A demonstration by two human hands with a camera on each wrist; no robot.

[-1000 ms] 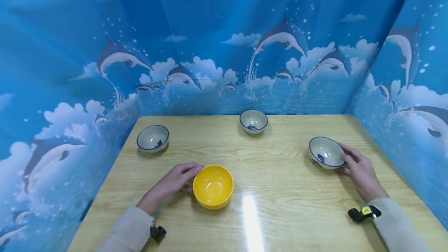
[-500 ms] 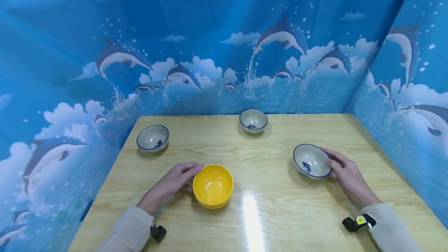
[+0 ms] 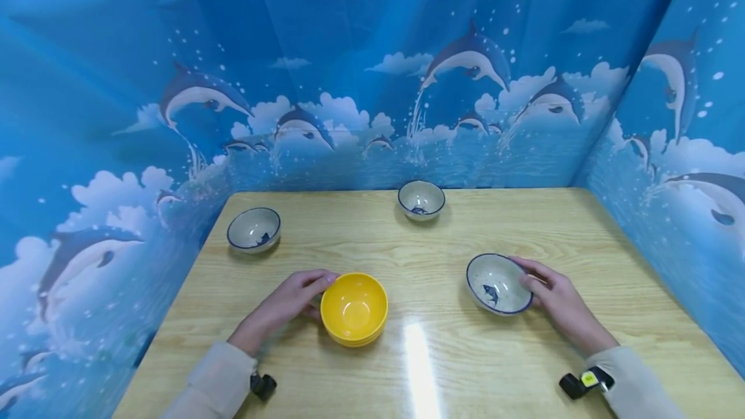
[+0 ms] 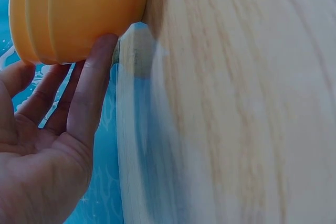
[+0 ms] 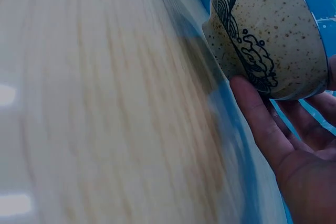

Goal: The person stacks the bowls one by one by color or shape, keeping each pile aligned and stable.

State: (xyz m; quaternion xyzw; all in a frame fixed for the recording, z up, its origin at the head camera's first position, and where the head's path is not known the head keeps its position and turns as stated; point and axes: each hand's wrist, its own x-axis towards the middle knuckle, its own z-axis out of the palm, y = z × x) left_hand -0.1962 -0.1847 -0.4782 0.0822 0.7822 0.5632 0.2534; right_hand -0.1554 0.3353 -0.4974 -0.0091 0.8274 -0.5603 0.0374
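My left hand (image 3: pixel 295 302) holds a stack of yellow bowls (image 3: pixel 355 309) at its left side, with the thumb at the rim. In the left wrist view the fingers (image 4: pixel 90 90) lie against the outer wall of the yellow stack (image 4: pixel 79 14). My right hand (image 3: pixel 561 306) grips a speckled grey bowl (image 3: pixel 497 284) with a blue rim and a blue fish inside. Its thumb is over the right edge, and the bowl looks tilted. The right wrist view shows dark wave patterns on this bowl's outside (image 5: pixel 268 35), fingertips (image 5: pixel 244 90) near its foot.
Two similar grey bowls stand on the wooden table (image 3: pixel 454 367): one at the far left (image 3: pixel 254 230), another at the back middle (image 3: pixel 421 200). A blue dolphin-print curtain (image 3: pixel 349 70) hangs behind the table and along its sides.
My right hand has carried the grey bowl leftward and nearer to me, toward the yellow stack. The left hand and the other bowls have stayed put.
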